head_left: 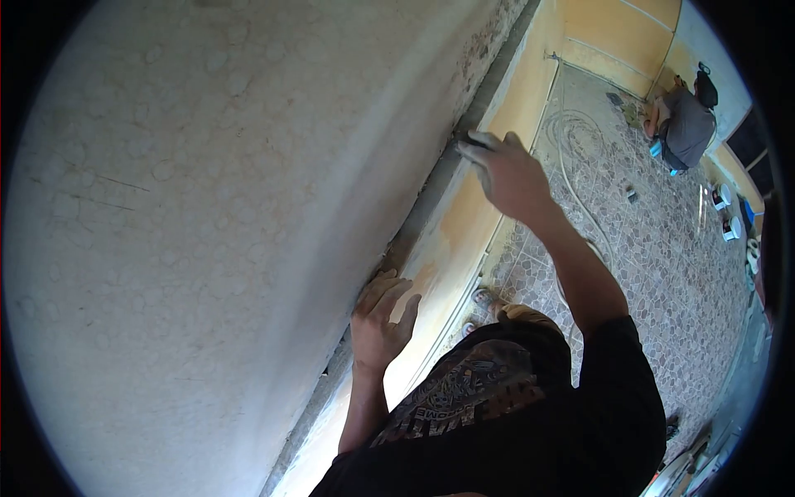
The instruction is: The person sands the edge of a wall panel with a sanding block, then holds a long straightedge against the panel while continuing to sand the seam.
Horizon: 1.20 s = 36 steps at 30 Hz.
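My left hand (pixel 383 321) rests on the grey ledge (pixel 424 207) that runs along the foot of the pale wall (pixel 207 182). Its fingers are stretched out and the thumb stands apart, with nothing held. Farther up the same ledge, my right hand (pixel 513 178) is closed around a small dark flat piece (pixel 474 142), pressed at the ledge's surface. Most of that piece is hidden under the fingers, so its exact kind cannot be made out. Greyish dust coats the fingers of both hands.
A yellow wall face (pixel 464 211) drops from the ledge to a stone-patterned tiled floor (pixel 662 248). A hose (pixel 571 178) lies coiled there. One person (pixel 689 124) crouches at the far right wall. White buckets (pixel 730 229) stand at the right.
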Tool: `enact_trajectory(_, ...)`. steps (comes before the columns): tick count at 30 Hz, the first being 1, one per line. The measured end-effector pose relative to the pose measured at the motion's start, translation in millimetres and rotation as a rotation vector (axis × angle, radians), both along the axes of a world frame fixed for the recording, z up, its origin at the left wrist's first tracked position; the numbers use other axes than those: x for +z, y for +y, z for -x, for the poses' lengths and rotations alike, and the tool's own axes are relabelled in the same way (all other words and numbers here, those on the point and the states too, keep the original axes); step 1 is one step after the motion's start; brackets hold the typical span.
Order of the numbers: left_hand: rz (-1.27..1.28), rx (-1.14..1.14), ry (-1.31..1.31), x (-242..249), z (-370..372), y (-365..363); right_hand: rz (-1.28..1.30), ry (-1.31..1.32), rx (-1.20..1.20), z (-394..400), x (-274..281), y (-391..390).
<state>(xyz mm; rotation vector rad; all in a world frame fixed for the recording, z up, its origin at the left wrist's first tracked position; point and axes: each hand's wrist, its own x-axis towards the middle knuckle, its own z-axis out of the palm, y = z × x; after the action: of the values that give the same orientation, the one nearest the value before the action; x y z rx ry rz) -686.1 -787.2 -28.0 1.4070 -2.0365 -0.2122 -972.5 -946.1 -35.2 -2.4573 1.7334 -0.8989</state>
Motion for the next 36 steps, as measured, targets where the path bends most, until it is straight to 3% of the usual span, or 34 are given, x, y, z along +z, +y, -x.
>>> enact_trajectory(4,0.001,-0.004,0.003,2,1,-3,-0.05,0.15,0.176,-32,3,49)
enact_trajectory(6,0.012,-0.016,0.002,3,0,-6,-0.045,0.08,0.228,-21,2,45)
enact_trajectory(8,-0.003,-0.021,0.004,2,1,-2,0.007,0.158,-0.01,1,-15,9)
enact_trajectory(9,-0.016,-0.012,0.003,3,1,-2,-0.113,0.12,-0.089,12,3,-6)
enact_trajectory(10,-0.02,-0.002,0.007,3,1,-2,0.018,0.06,-0.058,25,0,-21)
enact_trajectory(12,-0.004,-0.01,0.013,1,1,-2,0.012,0.15,-0.065,16,-7,-22)
enact_trajectory(15,-0.032,0.003,0.05,4,5,-4,-0.02,0.224,0.139,-10,0,21)
enact_trajectory(22,-0.038,-0.044,0.057,-4,43,-36,0.014,0.108,-0.029,58,-8,-71)
enact_trajectory(24,-0.016,-0.073,0.053,-5,62,-61,-0.029,0.19,-0.007,33,-16,-53)
enact_trajectory(26,0.029,-0.085,-0.013,-8,79,-84,0.063,0.221,0.178,23,-12,-25)
enact_trajectory(28,0.026,-0.077,-0.028,-1,95,-107,0.007,0.15,0.263,41,-4,-38)
enact_trajectory(30,0.02,-0.062,-0.038,0,106,-117,-0.084,0.069,0.103,75,-6,-87)
enact_trajectory(32,-0.055,-0.036,-0.035,-1,112,-128,-0.019,0.029,0.076,88,-5,-106)
enact_trajectory(34,-0.052,-0.032,-0.036,-5,113,-131,-0.023,0.298,0.07,65,-11,-92)
enact_trajectory(36,-0.036,0.032,-0.03,-5,114,-130,0.056,0.225,0.306,47,-12,-56)
